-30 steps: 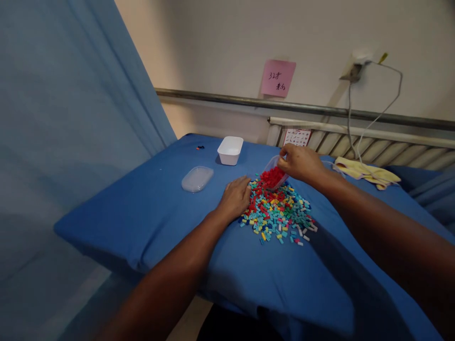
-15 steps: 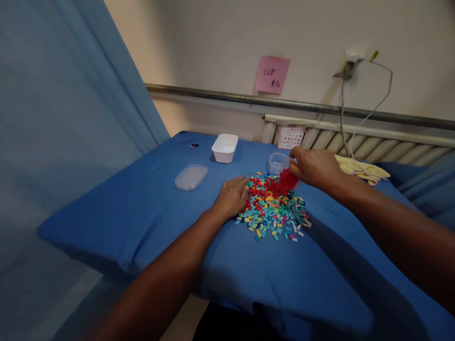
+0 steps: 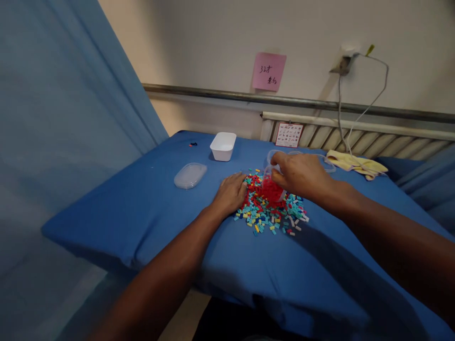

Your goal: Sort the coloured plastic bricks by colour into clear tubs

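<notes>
A heap of small building bricks (image 3: 258, 219) in turquoise, red, yellow, white and other colours is spread on the blue-covered bed. My right hand (image 3: 300, 173) grips a clear plastic container (image 3: 273, 189) full of red bricks, low over the heap. Its lower part is blurred, and my fingers hide some of its rim. My left hand (image 3: 230, 192) lies open at the heap's left side, palm down, its fingertips by the bricks. Just behind my right hand stands another clear container (image 3: 273, 155), partly covered by my fingers.
A white tub (image 3: 223, 147) stands toward the back, with a clear lid (image 3: 190, 175) in front of it. More clear plastic (image 3: 329, 165) lies behind my right wrist. A yellow cloth (image 3: 355, 163), a picture card (image 3: 289, 135) and a radiator (image 3: 377, 135) are by the wall.
My right hand has moved left and slightly down with the container, which now sits lower over the heap. My left hand stays at the heap's side.
</notes>
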